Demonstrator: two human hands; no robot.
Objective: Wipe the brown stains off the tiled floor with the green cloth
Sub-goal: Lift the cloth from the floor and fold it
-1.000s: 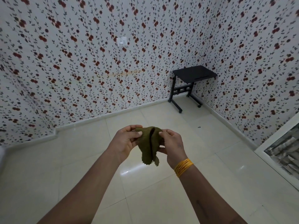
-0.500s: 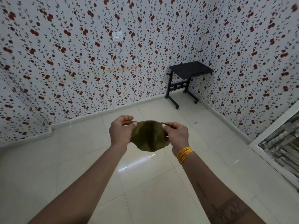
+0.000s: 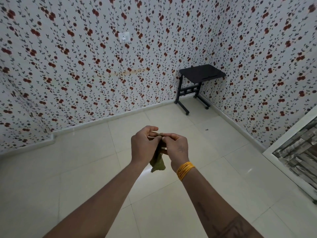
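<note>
Both hands (image 3: pixel 161 146) pinch the green cloth (image 3: pixel 157 164) above the tiled floor (image 3: pixel 85 177).

Two hands meet in front of the person, above the floor (image 3: pixel 85 177): the left hand (image 3: pixel 144 146) and the right hand (image 3: pixel 176 148) touch at the fingertips, pinching the cloth (image 3: pixel 157 164) between them. The cloth hangs down below the hands, clear of the floor. Bangles (image 3: pixel 185 170) sit on the right wrist. Ahead, a wall (image 3: pixel 68 74) runs across the back of the room, with a socket (image 3: pixel 124 37) mounted high on it, left of the far corner. A table (image 3: pixel 200 74) stands on the floor in that corner, against both walls. A speck (image 3: pixel 206 129) lies on the floor before the table. A frame (image 3: pixel 291 152) sits at the right edge.
</note>
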